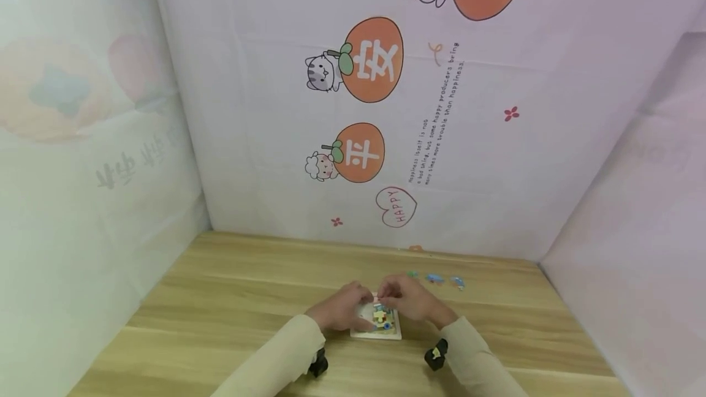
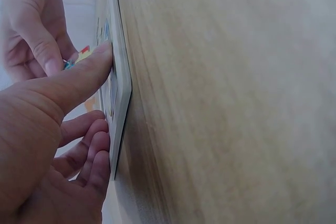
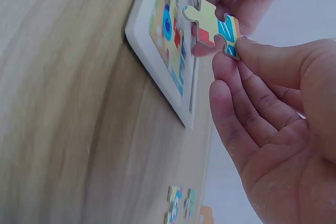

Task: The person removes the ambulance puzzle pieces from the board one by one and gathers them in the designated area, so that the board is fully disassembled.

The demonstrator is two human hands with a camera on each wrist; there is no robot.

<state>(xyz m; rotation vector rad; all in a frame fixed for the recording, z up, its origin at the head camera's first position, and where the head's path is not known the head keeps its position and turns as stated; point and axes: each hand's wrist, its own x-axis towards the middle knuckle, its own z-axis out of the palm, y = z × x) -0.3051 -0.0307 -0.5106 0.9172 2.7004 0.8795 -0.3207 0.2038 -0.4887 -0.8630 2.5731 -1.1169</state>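
Observation:
A jigsaw piece (image 3: 212,27), pale yellow with red and blue print, is pinched between the thumb and fingers of my right hand (image 1: 409,299). It is tilted just above the white-framed puzzle board (image 1: 358,334). My left hand (image 1: 344,308) lies over the board's left part. In the left wrist view its straight thumb (image 2: 86,77) presses on the board's face, while the bent fingers (image 2: 97,140) rest near the edge. Printed pieces (image 3: 170,30) lie inside the frame; the hands hide some of the board.
Behind the right hand lie several loose jigsaw pieces, among them a blue one (image 1: 434,278) and another at the right (image 1: 458,282). The wooden tabletop (image 1: 248,299) meets printed cloth walls (image 1: 265,139) at the back and sides. Each wrist wears a black device (image 1: 436,355).

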